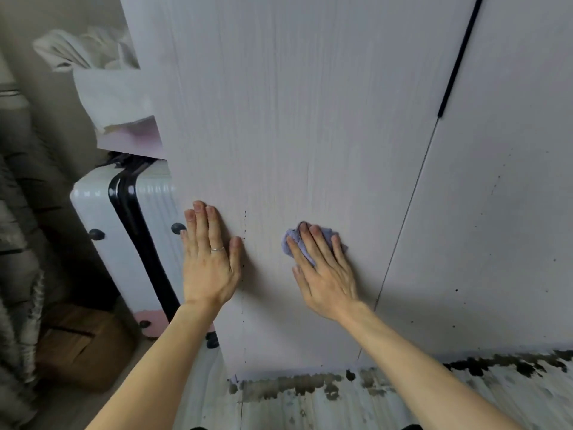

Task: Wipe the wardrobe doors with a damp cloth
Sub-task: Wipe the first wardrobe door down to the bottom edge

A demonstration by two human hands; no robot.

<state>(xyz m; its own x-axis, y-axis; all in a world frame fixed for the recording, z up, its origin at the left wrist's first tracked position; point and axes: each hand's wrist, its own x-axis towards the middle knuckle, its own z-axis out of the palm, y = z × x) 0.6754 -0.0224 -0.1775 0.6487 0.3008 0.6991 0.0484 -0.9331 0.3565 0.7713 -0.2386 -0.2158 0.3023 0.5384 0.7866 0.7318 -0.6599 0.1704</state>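
A pale wood-grain wardrobe door [294, 119] fills the middle of the view, with a second door [496, 212] to its right across a thin seam. My right hand [325, 271] presses a small lilac cloth [294, 240] flat against the lower part of the left door, fingers straight over it. My left hand [210, 262] lies flat on the same door near its left edge, fingers straight, a ring on one finger. Small dark specks dot both doors.
A black handle strip [462, 54] runs along the seam at upper right. Left of the wardrobe stand a white suitcase [102, 218] with black trim, a white bag [108, 94] above it and a brown cardboard box [83, 346]. Dark stains [294, 386] mark the floor below the doors.
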